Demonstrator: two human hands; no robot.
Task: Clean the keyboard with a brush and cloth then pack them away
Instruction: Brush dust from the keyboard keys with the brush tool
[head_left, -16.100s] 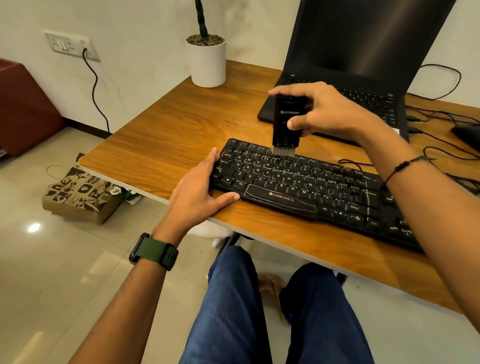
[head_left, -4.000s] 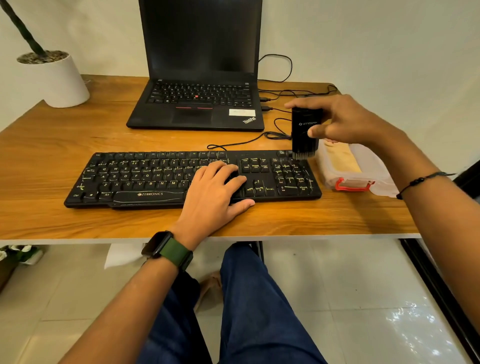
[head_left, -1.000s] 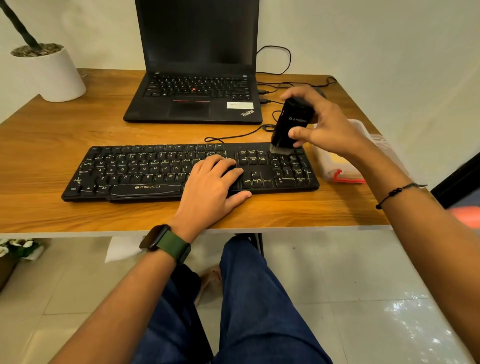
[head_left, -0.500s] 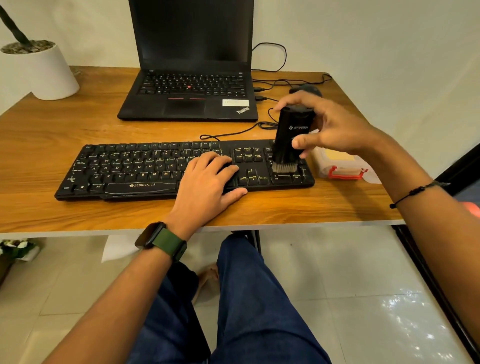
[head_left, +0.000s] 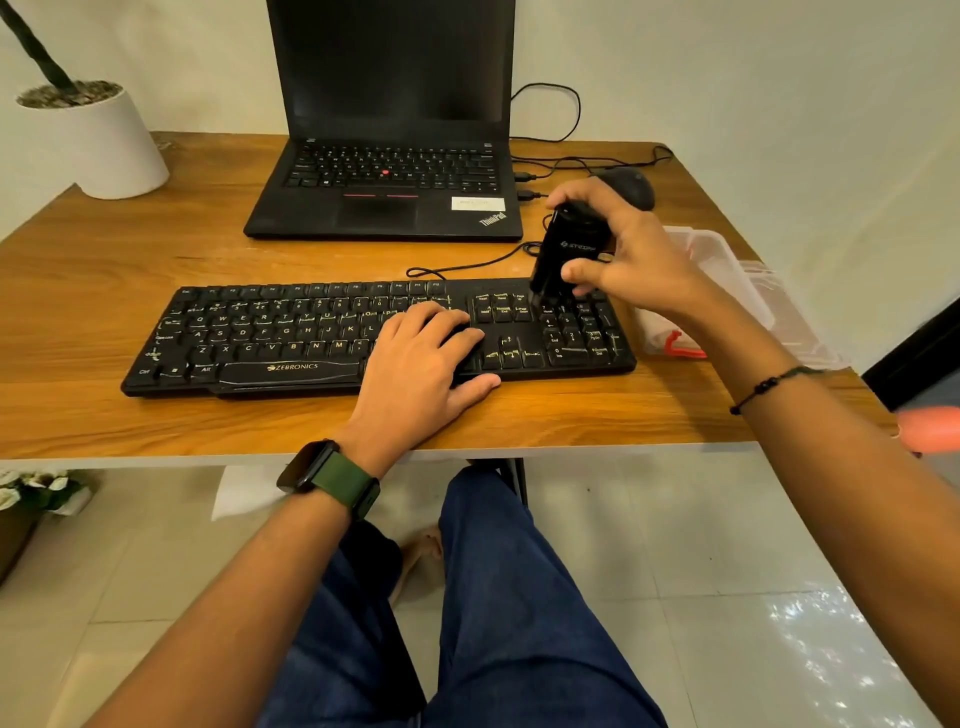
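A black keyboard (head_left: 291, 332) lies along the front of the wooden desk (head_left: 130, 270). My left hand (head_left: 421, 358) rests flat on its right-middle keys, fingers straight, thumb at the front edge. My right hand (head_left: 628, 260) grips a black block-shaped brush (head_left: 563, 254), bristles down on the top rows of the number pad. At the right end of the keyboard stands a clear plastic box (head_left: 748, 296) with a red clasp. No cloth is in view.
An open black laptop (head_left: 384, 182) stands behind the keyboard, with cables (head_left: 550, 161) and a black mouse (head_left: 626, 187) to its right. A white plant pot (head_left: 98, 140) sits at the back left. My knees are under the desk's front edge.
The brush has swept from the lower number-pad keys back up to the pad's top rows. My left hand has stayed on the keyboard.
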